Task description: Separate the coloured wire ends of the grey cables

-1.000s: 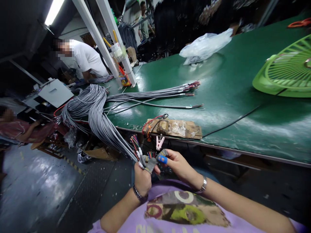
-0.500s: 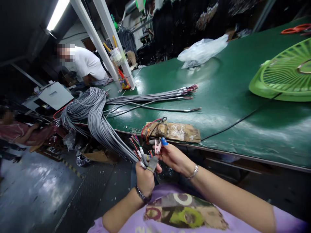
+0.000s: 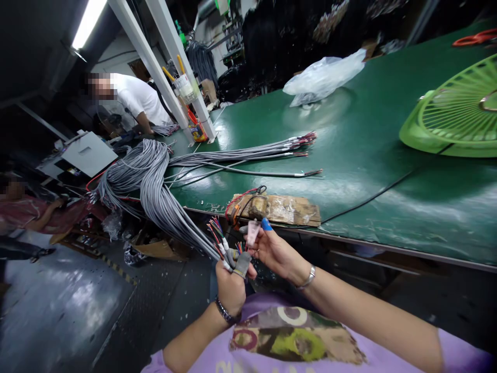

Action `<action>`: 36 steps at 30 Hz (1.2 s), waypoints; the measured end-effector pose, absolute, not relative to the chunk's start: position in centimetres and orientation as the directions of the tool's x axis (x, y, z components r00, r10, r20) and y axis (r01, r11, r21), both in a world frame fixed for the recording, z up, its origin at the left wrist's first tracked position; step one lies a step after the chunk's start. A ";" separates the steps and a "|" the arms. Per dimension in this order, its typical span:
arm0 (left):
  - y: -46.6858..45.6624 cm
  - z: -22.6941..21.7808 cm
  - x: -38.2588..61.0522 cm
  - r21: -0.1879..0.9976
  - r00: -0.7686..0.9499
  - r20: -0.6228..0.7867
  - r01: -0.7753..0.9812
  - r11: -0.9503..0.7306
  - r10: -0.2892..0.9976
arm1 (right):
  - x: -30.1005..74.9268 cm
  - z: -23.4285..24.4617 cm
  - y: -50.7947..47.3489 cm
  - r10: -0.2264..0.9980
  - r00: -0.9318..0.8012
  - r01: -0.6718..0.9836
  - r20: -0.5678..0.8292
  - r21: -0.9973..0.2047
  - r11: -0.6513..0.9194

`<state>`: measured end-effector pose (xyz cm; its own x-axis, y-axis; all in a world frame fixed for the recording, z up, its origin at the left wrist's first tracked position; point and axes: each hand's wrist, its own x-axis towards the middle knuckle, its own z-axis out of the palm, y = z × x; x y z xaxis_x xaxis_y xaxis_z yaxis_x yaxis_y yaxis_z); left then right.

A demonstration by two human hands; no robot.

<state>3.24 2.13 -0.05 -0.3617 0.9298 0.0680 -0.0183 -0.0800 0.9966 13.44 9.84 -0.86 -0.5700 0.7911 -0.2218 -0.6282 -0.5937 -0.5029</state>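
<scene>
My left hand (image 3: 231,287) is closed around the ends of several grey cables (image 3: 171,212), with a grey cover on its thumb. Stripped coloured wires (image 3: 216,231) and white sleeves stick up out of that grip. Close beside it, my right hand (image 3: 277,254) pinches a small pale pink clothespin (image 3: 253,233); a blue cover sits on one fingertip. The clothespin is just above the wire ends, and I cannot tell whether it touches them. Behind both hands, a worn wooden block (image 3: 287,209) with red and black wires lies at the bench edge.
More grey cables (image 3: 233,155) lie across the green bench (image 3: 368,202). A green fan (image 3: 450,119) stands at right, its black cord running to the block. A plastic bag (image 3: 324,77) and orange-handled scissors (image 3: 473,38) lie farther back. A person in white (image 3: 135,98) bends over cables beyond the posts.
The pink clothespin has turned in my right hand, so its flat side now faces me. My left hand keeps its hold on the cables, almost unmoved.
</scene>
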 end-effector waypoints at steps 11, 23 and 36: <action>1.8 0.5 2.3 0.985 -0.394 0.141 0.147 -0.090 0.908 | 14.2 -0.2 9.9 0.820 -0.545 -0.574 -0.175 -0.635 -0.517; 3.7 -1.0 1.9 0.905 -0.455 0.352 0.388 -0.173 0.818 | 13.3 -1.1 10.0 0.909 -0.405 -0.527 -0.098 -0.787 -0.320; 2.8 -0.1 1.9 0.812 -0.403 0.455 0.554 -0.184 0.794 | 12.6 -1.2 10.0 0.876 -0.449 -0.674 -0.174 -0.577 -0.460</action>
